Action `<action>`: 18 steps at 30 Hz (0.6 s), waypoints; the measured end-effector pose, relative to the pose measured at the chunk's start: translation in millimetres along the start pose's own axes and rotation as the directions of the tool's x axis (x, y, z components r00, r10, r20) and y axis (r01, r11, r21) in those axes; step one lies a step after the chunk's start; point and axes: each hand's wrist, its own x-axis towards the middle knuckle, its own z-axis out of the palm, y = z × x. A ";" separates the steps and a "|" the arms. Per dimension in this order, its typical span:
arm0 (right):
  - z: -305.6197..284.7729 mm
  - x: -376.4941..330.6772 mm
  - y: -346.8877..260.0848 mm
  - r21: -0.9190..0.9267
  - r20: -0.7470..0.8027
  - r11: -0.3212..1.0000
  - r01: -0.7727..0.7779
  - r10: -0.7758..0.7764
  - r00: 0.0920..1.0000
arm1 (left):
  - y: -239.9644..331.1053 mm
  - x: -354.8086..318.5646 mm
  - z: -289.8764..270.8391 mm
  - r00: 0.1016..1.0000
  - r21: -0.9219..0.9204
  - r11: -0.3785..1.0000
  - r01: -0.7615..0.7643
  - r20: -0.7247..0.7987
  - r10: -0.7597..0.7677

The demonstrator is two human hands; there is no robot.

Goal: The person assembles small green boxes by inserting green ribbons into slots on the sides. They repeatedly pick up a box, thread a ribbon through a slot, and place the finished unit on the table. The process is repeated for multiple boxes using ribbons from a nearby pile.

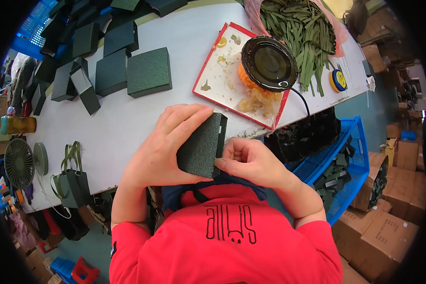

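Note:
A dark green textured box (198,149) is held in front of my body at the table's near edge, tilted, with one narrow side facing right. My left hand (157,146) spans it, fingers over the far edge and thumb along the near edge. At the box's right side is my right hand (253,163), its thumb and forefinger pinched together against the lower part of that side. Whatever lies between those fingertips is too small to make out. Beyond the left hand, a similar green box (149,73) lies flat on the white table (116,128).
A round pot (270,64) of dark liquid stands on a red-edged board (213,85), its cord trailing right. Green ribbons (293,31) fill a pink bag beyond. More green boxes (111,73) crowd the far left. A blue crate (357,163) stands at right, a fan (19,163) at left.

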 end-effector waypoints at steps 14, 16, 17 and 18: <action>-8.1 3.8 -2.3 -0.159 0.063 0.987 -0.027 0.037 0.997 | 3.6 3.0 2.1 1.000 0.095 0.995 -0.028 -0.001 0.028; -7.9 -1.7 3.6 -0.047 -0.024 0.983 0.178 -0.179 0.984 | -1.1 1.6 0.2 0.999 0.078 0.997 -0.007 -0.045 0.011; -11.5 0.0 12.0 -0.282 -0.109 0.878 0.387 -0.430 0.896 | -2.0 0.2 -1.6 0.998 0.088 0.996 0.007 -0.061 -0.001; -12.7 -2.2 15.6 -0.442 -0.164 0.749 0.493 -0.608 0.777 | -2.5 -1.0 -3.0 0.997 0.098 0.995 0.020 -0.077 -0.013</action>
